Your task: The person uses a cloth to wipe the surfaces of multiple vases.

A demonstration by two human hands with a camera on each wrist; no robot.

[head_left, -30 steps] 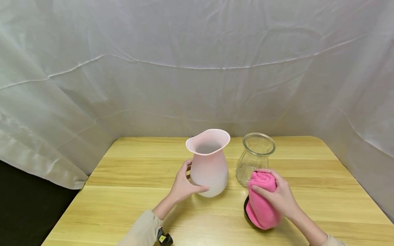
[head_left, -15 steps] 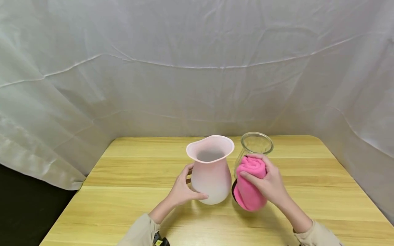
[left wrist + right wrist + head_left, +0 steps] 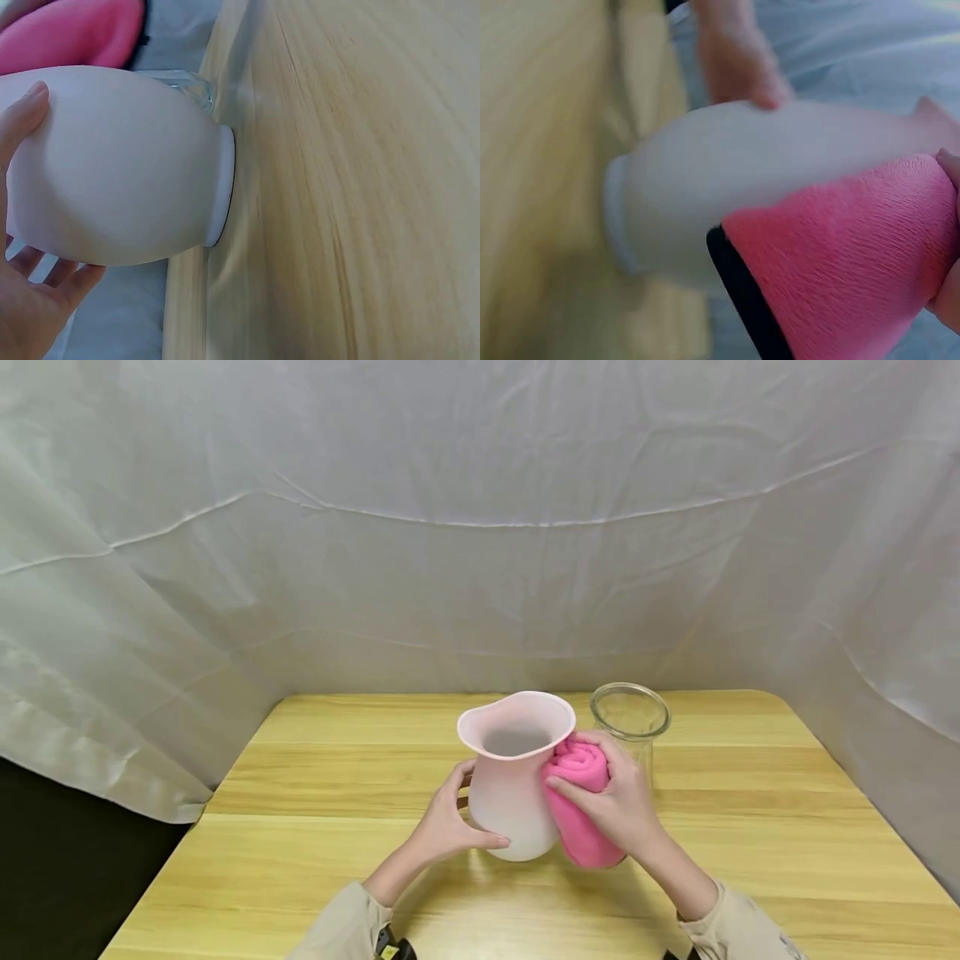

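Note:
My left hand grips the left side of a vase, its thumb across the front and its fingers round the back. The vase fades from pink at its flared, wavy rim to white at the foot. It stands upright, its base at the wooden tabletop in the left wrist view. Opposite, my right hand holds a rolled pink cloth between thumb and fingers, against the vase's right side. A black edging shows at the cloth's lower end in the right wrist view.
Just behind the right hand stands a clear glass vase with a thick round rim, partly hidden by the hand and cloth. The wooden table reaches back to a pale hanging fabric.
My right hand has lifted the pink cloth and carried it left, from in front of the glass vase to the pink vase's side. The pink vase has shifted slightly nearer and right.

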